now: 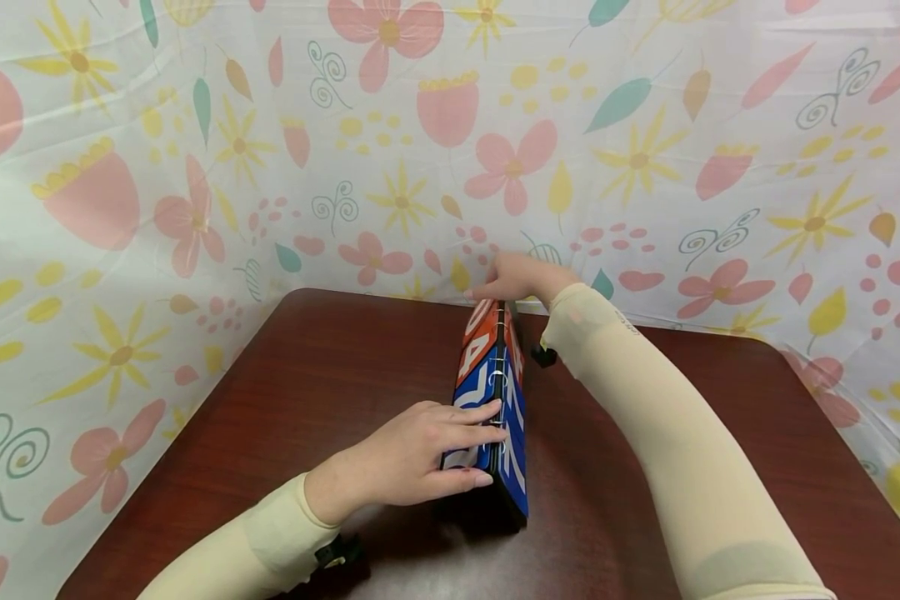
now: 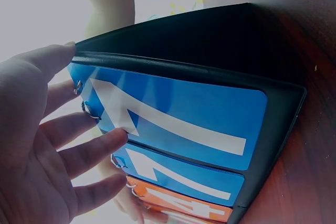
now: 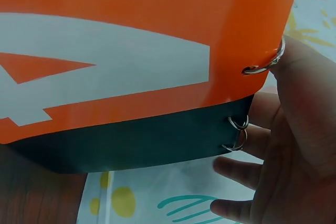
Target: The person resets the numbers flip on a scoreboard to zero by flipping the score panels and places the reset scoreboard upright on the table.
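Observation:
A tent-shaped flip scoreboard (image 1: 487, 392) stands lengthwise on the table, its black frame carrying blue and orange number cards on rings along the top ridge. My left hand (image 1: 420, 450) rests on the near part of this ridge. In the left wrist view its thumb (image 2: 60, 56) touches the end corner, while the loosely spread fingers lie by the rings and a blue card (image 2: 184, 124). At the far end my right hand (image 1: 521, 277) holds the ridge, some fingers passing behind the panel. Its thumb (image 3: 294, 61) is beside a ring of the orange card (image 3: 231, 40).
The dark brown table (image 1: 330, 358) extends around the scoreboard. A white curtain (image 1: 390, 167) with flowers and leaves hangs behind the table and at its sides. Pale sleeves (image 1: 667, 433) cover both forearms.

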Action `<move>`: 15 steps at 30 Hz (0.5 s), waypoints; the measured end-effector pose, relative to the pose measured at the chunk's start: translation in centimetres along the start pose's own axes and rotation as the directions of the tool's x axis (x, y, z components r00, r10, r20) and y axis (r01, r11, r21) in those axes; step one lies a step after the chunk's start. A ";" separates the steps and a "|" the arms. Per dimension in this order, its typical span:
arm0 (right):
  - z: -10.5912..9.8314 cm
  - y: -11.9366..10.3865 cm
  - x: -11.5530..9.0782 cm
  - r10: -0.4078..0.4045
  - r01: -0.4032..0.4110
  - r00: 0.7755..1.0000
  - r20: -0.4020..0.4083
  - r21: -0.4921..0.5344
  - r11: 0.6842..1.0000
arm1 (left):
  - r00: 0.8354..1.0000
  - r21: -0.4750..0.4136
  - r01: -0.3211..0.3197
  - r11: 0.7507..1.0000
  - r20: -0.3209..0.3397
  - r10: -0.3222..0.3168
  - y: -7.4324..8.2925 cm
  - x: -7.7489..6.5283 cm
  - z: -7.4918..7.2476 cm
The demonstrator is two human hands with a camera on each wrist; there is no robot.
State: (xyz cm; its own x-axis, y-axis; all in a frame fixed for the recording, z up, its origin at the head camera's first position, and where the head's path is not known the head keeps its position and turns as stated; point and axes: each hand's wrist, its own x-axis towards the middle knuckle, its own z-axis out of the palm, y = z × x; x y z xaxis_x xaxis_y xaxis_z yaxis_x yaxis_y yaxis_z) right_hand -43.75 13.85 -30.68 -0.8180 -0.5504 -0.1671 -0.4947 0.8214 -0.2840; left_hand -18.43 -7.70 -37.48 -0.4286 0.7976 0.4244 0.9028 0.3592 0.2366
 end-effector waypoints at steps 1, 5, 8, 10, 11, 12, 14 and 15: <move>0.1 0.1 -0.1 -0.004 0.004 1.000 -0.017 0.007 1.000 | 1.000 -0.003 0.002 1.000 0.002 -0.002 0.0 0.0 0.0; -0.1 0.4 -1.3 -0.026 0.034 0.995 -0.091 0.083 0.996 | 1.000 -0.024 0.019 1.000 0.015 -0.018 0.0 0.0 0.0; -0.5 0.6 -2.8 -0.036 0.060 0.988 -0.149 0.161 0.985 | 0.999 -0.035 0.029 0.999 0.021 -0.028 0.1 0.0 0.0; -0.5 1.0 -4.1 -0.044 0.087 0.979 -0.198 0.213 0.973 | 0.999 -0.040 0.035 0.999 0.027 -0.034 0.1 0.0 0.0; -0.4 1.3 -4.8 -0.048 0.104 0.974 -0.222 0.246 0.964 | 0.999 -0.043 0.038 0.998 0.030 -0.037 0.1 0.0 0.0; -0.1 1.7 -5.5 -0.044 0.114 0.967 -0.249 0.276 0.954 | 0.999 -0.045 0.041 0.998 0.033 -0.039 0.1 0.0 -0.1; 0.8 2.6 -6.8 -0.038 0.150 0.952 -0.303 0.357 0.922 | 0.998 -0.047 0.045 0.998 0.037 -0.043 0.1 0.0 -0.1; 1.5 3.2 -7.3 -0.033 0.169 0.944 -0.327 0.398 0.902 | 0.998 -0.047 0.044 0.998 0.037 -0.042 0.0 0.0 -0.1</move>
State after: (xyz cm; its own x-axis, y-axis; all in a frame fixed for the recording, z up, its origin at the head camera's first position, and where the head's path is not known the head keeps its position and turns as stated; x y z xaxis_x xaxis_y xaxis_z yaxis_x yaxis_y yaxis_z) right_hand -38.88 20.24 -31.78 -0.8525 -0.4976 0.1603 -0.4674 0.5881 -0.6601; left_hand -18.40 -7.73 -37.37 -0.4647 0.7992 0.3813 0.8803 0.3705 0.2962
